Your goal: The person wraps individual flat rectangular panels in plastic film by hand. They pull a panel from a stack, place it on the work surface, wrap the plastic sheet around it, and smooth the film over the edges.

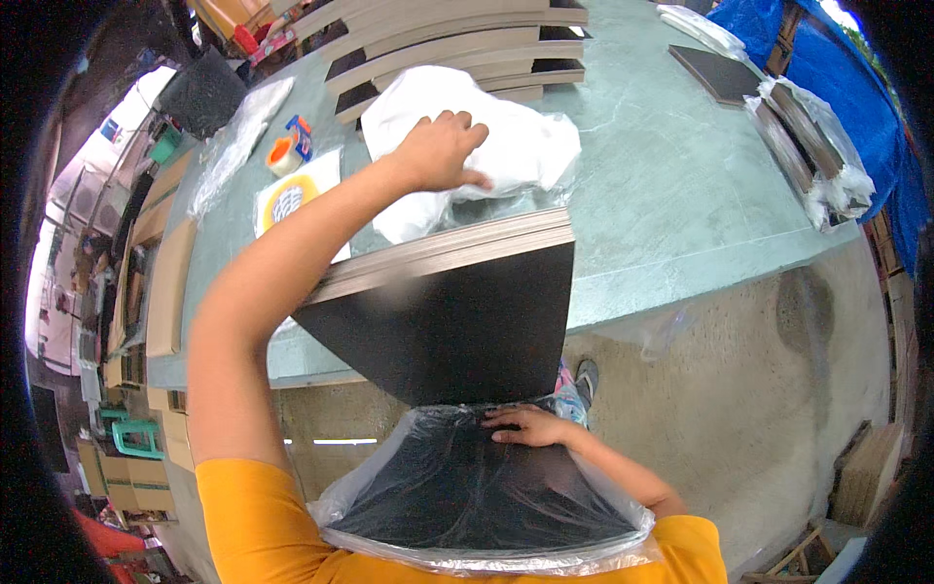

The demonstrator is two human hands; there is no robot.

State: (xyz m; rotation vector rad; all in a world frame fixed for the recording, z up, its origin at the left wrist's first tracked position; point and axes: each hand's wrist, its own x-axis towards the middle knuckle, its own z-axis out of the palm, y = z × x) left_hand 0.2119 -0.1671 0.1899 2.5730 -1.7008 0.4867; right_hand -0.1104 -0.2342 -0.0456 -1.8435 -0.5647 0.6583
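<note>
One stack of black boards stands at the near edge of the green-grey bench, between it and the person's body, its broad black face turned toward the person. Its layered pale edge runs left to right across the top, rising slightly to the right; the layers are several, too fine to count. Clear plastic covers a black surface just below, against the yellow shirt; whether that surface belongs to the same stack I cannot tell. The right hand lies on the plastic, fingers nearly straight and slightly apart, closed around nothing. The left hand reaches over the stack onto one soft white bundle, its fingers spread and half curled; whether they grip it I cannot tell. Left of the bundle are one blue-and-orange tape dispenser and one white packet, whose yellow ring encloses dark marks too blurred to read. Beyond the bundle, pale-edged boards lie piled in staggered layers. Toward the right end sit one dark flat panel and, just beside it, plastic-wrapped boards.
</note>
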